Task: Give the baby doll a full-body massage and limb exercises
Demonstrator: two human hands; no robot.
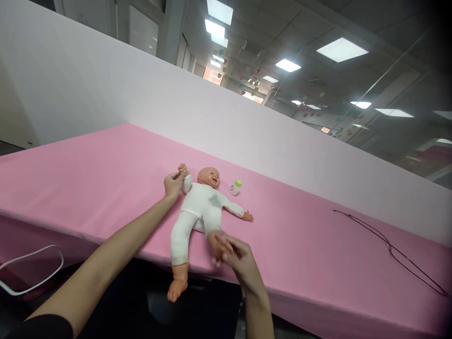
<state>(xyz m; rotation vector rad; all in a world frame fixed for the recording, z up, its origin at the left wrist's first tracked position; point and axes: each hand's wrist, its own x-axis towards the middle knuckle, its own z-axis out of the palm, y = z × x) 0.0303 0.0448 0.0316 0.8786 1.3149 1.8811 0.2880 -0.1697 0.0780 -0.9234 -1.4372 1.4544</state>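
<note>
A baby doll (201, 200) with a white cloth body lies on its back on the pink-covered table (293, 254). Its head points to the far side, and one leg hangs over the near edge. My left hand (174, 184) is closed around the doll's arm near the wrist, at the left. Lower down, my right hand (238, 256) grips the doll's foot; its fingers are slightly blurred. The doll's other arm rests stretched out to the right. Beside its head stands a small white bottle with a green cap (236, 187), touched by neither hand.
A thin dark cable (384, 240) lies along the right of the table. A white wall (247, 136) rises behind it, with glass above. At the lower left, a white cord loop (61, 256) hangs by the table's front.
</note>
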